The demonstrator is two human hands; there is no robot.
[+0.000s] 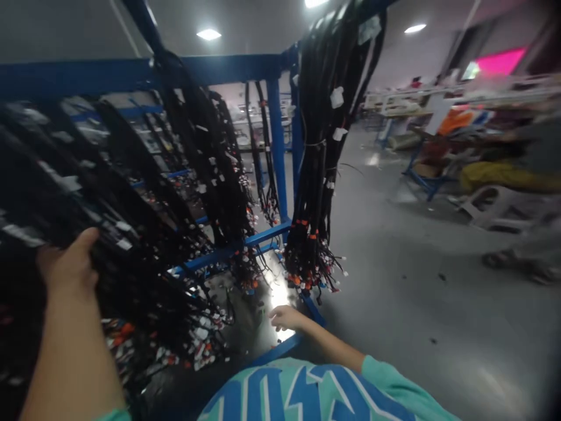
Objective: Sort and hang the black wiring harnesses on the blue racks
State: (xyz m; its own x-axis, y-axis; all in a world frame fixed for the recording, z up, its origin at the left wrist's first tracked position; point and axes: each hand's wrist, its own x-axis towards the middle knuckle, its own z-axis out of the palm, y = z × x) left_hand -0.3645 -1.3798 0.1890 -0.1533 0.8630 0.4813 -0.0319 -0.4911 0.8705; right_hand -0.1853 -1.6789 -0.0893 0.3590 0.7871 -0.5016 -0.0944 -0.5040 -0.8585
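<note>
Bundles of black wire harnesses (pixel 131 222) with white tags and orange and white connectors hang in rows from a blue metal rack (pixel 277 146). My left hand (pixel 68 266) is raised at the left and closes on one of these bundles, thumb on top, the other fingers hidden behind the wires. My right hand (pixel 286 318) is low in the middle, just above the rack's bottom rail (pixel 280 351). Its fingers are loosely apart and hold nothing. Another thick harness bundle (pixel 322 175) hangs from the rack's right corner, its connector ends just above my right hand.
Grey concrete floor (pixel 416 292) stretches to the right of the rack. Blurred workbenches (pixel 438 99) with a blue frame stand at the back right. A white plastic stool (pixel 495 207) and a seated person's legs (pixel 526 257) are at the far right.
</note>
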